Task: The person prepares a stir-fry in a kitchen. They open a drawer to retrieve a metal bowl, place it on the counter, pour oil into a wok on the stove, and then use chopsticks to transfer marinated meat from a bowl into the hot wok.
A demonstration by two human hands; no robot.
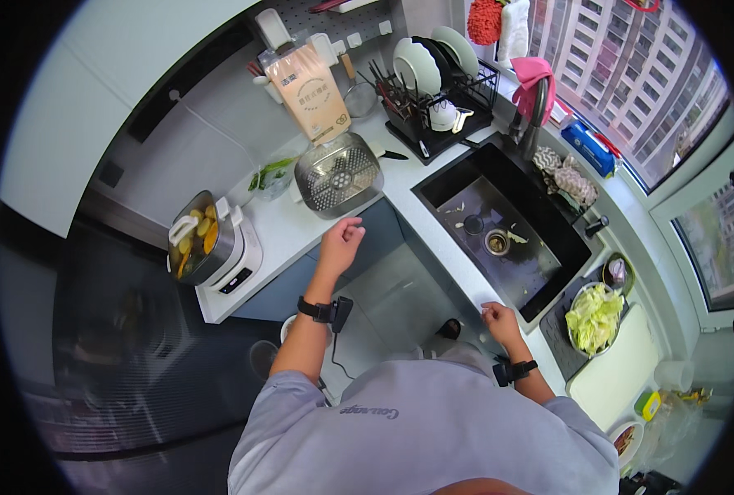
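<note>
My left hand (pixel 341 240) is in the air just in front of the counter edge, its fingers loosely bent and nothing seen in them. Closest to it is a perforated metal steamer tray (pixel 340 177) set over a clear-sided container on the counter. My right hand (pixel 501 320) hangs by the front edge of the sink counter, fingers half curled, with no object visible in it; whether it touches the edge cannot be told. Beyond it lies a black sink (pixel 466 247) with vegetable scraps around the drain. An electric cooker (pixel 238 253) on the left holds yellow and orange food pieces (pixel 208 230).
A bowl of torn lettuce (pixel 594 320) stands right of the sink, near a pale cutting board (pixel 617 371). A black dish rack (pixel 441 114) holds plates. A knife (pixel 394 155) lies behind the tray, bagged greens (pixel 273 176) left of it. A tissue pack (pixel 310 93) hangs above.
</note>
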